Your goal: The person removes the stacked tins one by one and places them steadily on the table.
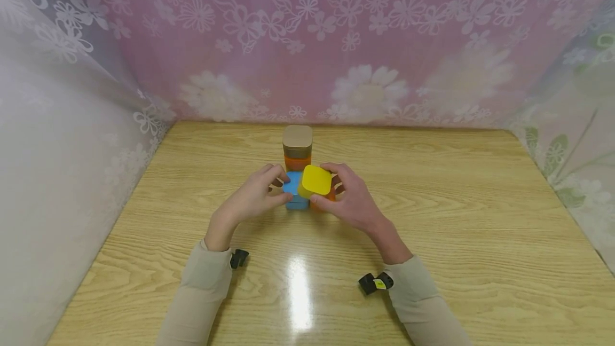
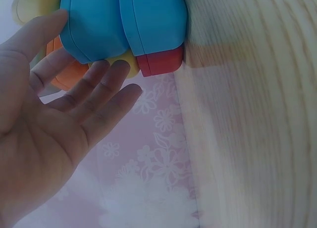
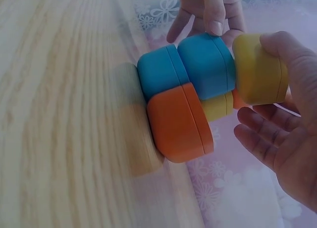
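The yellow block (image 1: 315,180) is gripped by the right hand (image 1: 349,198) above the blue blocks (image 1: 294,190); the left hand (image 1: 253,195), fingers apparently straight, touches the blue blocks.

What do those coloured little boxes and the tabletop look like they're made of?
The blue box, orange box and yellow box look like smooth matte plastic: even colour, rounded corners, a lid seam round each. The table looks like light wood or a wood-grain laminate, glossy, with streaky grain and a bright reflection; which of the two I cannot tell.
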{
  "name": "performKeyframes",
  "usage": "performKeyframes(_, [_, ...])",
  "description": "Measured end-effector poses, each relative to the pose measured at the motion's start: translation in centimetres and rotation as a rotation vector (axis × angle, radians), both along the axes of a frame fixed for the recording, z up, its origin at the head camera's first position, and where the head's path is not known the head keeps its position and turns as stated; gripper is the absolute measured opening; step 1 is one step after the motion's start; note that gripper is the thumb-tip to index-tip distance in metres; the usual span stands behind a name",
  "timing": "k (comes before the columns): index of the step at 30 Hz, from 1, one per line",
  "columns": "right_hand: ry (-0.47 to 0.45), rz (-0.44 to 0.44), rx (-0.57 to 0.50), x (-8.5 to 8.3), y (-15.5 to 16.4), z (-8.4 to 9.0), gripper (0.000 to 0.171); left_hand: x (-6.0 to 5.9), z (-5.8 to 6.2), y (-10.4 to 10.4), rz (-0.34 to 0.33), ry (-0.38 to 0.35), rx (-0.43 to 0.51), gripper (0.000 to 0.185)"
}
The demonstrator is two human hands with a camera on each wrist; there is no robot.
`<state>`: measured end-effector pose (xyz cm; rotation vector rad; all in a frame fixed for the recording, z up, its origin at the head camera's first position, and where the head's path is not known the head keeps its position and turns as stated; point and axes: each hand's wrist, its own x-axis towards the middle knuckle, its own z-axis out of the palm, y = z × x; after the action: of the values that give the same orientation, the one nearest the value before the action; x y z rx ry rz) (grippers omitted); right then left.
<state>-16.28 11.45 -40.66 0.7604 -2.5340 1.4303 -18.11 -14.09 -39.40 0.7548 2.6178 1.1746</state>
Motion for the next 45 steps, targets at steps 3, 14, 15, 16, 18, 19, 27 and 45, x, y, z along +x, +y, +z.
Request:
performKeyframes(3, [-0.001,-0.005,0.011,-0.1,0.2,0.1,0.061,0.0,0.0,0.0,0.001,-0.002,-0.002,0.026])
performKeyframes(14, [-0.027,-0.014,0.015,-0.4,1.3,0.3,0.060,0.0,0.0,-0.1,0.000,0.011,-0.011,0.027])
performKeyframes(15, [-0.027,-0.016,0.020,-0.5,1.4,0.4,0.060,0.0,0.0,-0.1,0.002,0.012,-0.013,0.027])
performKeyframes(16, [-0.027,-0.018,0.023,-0.5,1.6,0.4,0.060,0.1,0.0,-0.1,0.003,0.012,-0.014,0.027])
performKeyframes(18, [-0.028,-0.023,0.031,-0.6,1.9,0.4,0.060,0.1,0.1,0.0,0.005,0.012,-0.014,0.027])
performKeyframes(19, [-0.030,-0.026,0.031,-0.6,2.1,0.4,0.060,0.1,0.1,0.0,0.005,0.013,-0.013,0.027])
performKeyframes(27, [-0.077,-0.057,0.066,-0.7,3.4,0.8,0.062,0.1,0.0,0.1,0.001,0.030,-0.020,0.027])
performKeyframes(45, [-0.168,-0.057,0.170,-0.9,4.8,0.9,0.068,0.0,-0.1,0.1,-0.006,0.026,-0.016,0.027])
